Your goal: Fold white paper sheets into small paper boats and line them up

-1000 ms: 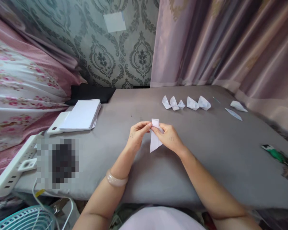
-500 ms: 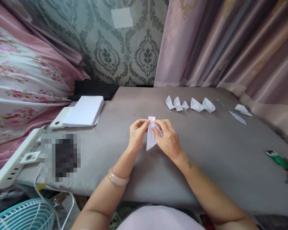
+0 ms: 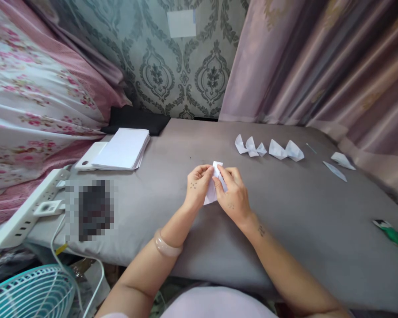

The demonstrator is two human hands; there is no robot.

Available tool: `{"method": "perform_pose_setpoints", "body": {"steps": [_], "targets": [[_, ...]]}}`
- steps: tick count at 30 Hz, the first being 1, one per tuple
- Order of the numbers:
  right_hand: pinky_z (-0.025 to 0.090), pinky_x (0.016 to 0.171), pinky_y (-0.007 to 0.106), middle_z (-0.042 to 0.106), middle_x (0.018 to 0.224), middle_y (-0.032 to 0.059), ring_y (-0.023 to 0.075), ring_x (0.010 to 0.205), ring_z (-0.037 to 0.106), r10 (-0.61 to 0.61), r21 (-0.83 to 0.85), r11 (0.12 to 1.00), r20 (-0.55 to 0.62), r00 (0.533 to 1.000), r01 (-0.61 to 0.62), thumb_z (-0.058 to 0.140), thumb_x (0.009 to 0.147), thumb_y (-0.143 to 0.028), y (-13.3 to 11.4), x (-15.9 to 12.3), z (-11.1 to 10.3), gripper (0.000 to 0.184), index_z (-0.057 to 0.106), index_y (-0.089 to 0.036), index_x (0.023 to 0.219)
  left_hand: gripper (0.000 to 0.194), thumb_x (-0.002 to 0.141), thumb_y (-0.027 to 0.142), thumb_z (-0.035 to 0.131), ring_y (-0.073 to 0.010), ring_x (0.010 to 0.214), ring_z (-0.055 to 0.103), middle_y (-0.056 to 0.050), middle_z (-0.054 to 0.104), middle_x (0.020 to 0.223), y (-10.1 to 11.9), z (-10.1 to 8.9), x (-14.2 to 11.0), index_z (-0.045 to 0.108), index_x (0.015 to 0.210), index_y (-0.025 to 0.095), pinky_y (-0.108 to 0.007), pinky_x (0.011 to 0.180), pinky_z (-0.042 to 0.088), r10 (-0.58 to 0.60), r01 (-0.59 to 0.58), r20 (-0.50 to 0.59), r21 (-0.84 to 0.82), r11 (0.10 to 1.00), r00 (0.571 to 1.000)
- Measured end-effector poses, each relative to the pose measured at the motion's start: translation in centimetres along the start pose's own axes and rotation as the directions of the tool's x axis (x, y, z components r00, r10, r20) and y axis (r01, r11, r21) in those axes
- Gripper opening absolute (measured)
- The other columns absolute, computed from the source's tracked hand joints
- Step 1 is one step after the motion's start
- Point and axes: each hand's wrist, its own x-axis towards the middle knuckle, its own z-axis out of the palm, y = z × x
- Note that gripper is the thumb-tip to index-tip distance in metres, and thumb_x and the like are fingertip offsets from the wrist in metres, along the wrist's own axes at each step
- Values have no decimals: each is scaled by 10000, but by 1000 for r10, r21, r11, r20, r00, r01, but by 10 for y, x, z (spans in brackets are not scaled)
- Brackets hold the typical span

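Both hands meet over the middle of the grey table (image 3: 285,207), pinching a small folded white paper piece (image 3: 213,191). My left hand (image 3: 197,186) grips its left side with thumb and fingers closed. From the right, my right hand (image 3: 232,194) pinches the top and covers part of the paper. Only the upper tip and a lower left corner of the paper show between the hands. Several finished folded paper shapes (image 3: 270,148) lie in a row farther back on the table.
A stack of white paper sheets (image 3: 123,148) lies at the table's left rear on a white device. Two more folded pieces (image 3: 338,164) lie at the right. A green-handled tool (image 3: 393,233) rests at the right edge. A power strip (image 3: 29,207) and a fan (image 3: 29,293) are at the left.
The hands have closed tighter around the paper, hiding more of its lower point. The view has shifted, so the scene sits slightly further right.
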Motion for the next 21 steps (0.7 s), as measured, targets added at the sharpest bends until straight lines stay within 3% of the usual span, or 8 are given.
{"method": "perform_pose_setpoints", "body": {"steps": [6,12,21], "targets": [[532,753,330,602,1003,97,197,901,625,36,100,994,-18,999,-34,489,936,-292,0,2,1,336,614,-183,1228,278,704,366,760,-80,600,559,-18,652,757,2,0,0,658,829,139,-215,600,441,-20,20,24,-2,1000,1000],[518,662,265,637,909,57,137,741,621,163,321,936,-42,986,-141,516,921,-288,-4,9,-1,233,688,-187,1042,275,730,367,743,-88,606,570,-26,667,733,0,0,-1,665,853,133,-203,578,415,-15,13,62,38,999,998],[513,690,308,700,834,56,159,690,630,327,345,890,-23,945,-299,606,832,-345,0,19,-7,179,693,-189,846,281,695,373,768,-77,538,512,-12,645,657,5,6,-8,664,801,134,-210,539,390,-42,38,69,58,998,997]]}}
